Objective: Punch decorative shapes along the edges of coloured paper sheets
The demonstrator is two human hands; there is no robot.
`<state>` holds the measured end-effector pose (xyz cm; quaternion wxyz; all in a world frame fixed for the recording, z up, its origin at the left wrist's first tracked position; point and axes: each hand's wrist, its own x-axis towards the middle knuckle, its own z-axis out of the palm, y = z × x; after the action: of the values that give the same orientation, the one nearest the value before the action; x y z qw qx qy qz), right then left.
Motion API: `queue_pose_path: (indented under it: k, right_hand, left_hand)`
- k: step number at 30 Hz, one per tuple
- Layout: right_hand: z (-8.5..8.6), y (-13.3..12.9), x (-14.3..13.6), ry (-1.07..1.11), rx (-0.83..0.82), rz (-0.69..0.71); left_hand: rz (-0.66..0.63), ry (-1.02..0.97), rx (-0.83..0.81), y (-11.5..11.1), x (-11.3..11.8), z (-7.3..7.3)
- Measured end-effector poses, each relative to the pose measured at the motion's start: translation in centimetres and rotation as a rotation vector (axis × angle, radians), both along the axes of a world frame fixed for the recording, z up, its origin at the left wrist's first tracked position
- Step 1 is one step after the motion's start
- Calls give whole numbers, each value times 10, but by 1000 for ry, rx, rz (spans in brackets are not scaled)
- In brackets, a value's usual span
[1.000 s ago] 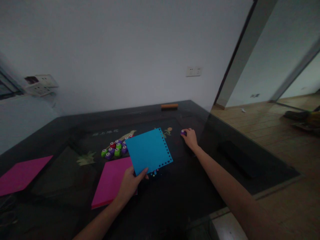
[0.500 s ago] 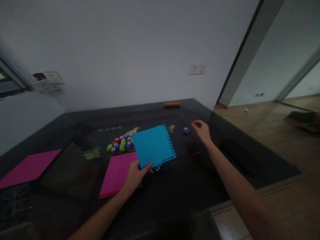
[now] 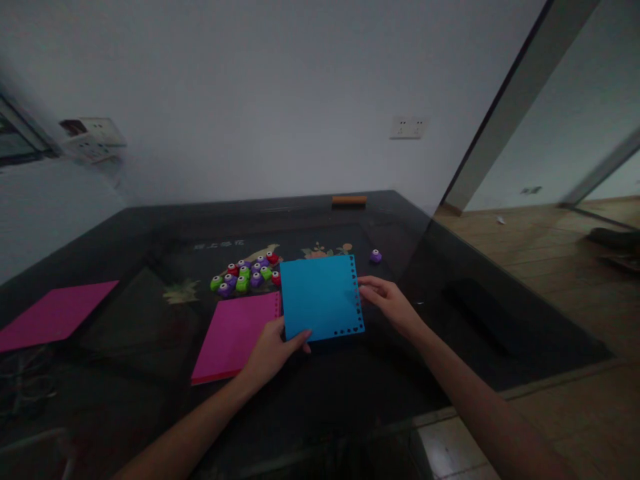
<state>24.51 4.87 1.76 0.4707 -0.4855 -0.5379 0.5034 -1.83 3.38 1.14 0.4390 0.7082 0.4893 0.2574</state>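
My left hand (image 3: 274, 348) holds a square blue sheet of paper (image 3: 320, 297) by its lower left corner, thumb on top. Small shaped holes run along the sheet's right edge and part of its bottom edge. My right hand (image 3: 389, 303) is at the sheet's right edge, its curled fingertips against the punched border. Beyond that hand, a single purple craft punch (image 3: 375, 256) with an eye-like top stands on the dark table. Left of the sheet, several green, purple and red craft punches (image 3: 243, 275) are grouped. A pink paper stack (image 3: 233, 337) lies partly behind my left hand.
The dark glossy table (image 3: 310, 393) has printed flowers. Another pink sheet (image 3: 60, 312) lies at far left. An orange-brown cylinder (image 3: 349, 201) lies near the wall, and a black oblong object (image 3: 477, 310) near the right edge. Wall sockets (image 3: 407, 127) are above.
My right hand has come from beside the lone purple punch leftward and nearer to the blue sheet's edge. The sheet has turned straighter and shifted slightly right; the view has shifted a little.
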Motion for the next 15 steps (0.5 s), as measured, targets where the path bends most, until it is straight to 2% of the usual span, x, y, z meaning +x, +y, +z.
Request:
queue_pose_path:
  k: [5, 9, 15]
  right_hand:
    - [-2, 2, 3, 87, -95, 44]
    - [-5, 4, 7, 119, -161, -13]
    - [-5, 9, 13, 180, -179, -54]
  left_hand:
    - [-94, 1, -21, -5, 6, 1]
    - [-129, 10, -28, -7, 8, 2]
    - [-91, -79, 4, -3, 4, 4]
